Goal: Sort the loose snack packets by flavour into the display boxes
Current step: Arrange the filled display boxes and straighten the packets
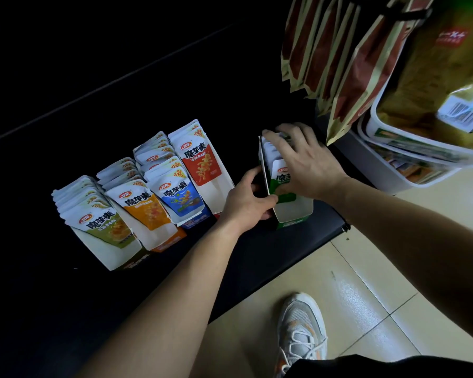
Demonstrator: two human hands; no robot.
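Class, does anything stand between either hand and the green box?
Nothing visible does. The left hand grips the green box by its left wall, and the right hand rests on the packets standing inside it.

The four white cardboard display boxes (153,236) of snack packets stand touching side by side, with no gap between them. A narrow gap separates the red-fronted box (219,186) from the green-fronted cardboard box (292,211) at its 3 o'clock. The left hand (246,205) fills that gap and grips the green box's wall. The right hand (303,162) lies spread over that box's open top. At 1 o'clock, hanging red-and-cream foil packets (339,58) and stacked white plastic tubs (393,170) crowd close. The black shelf surface (120,77) lies open from 9 to 12 o'clock.
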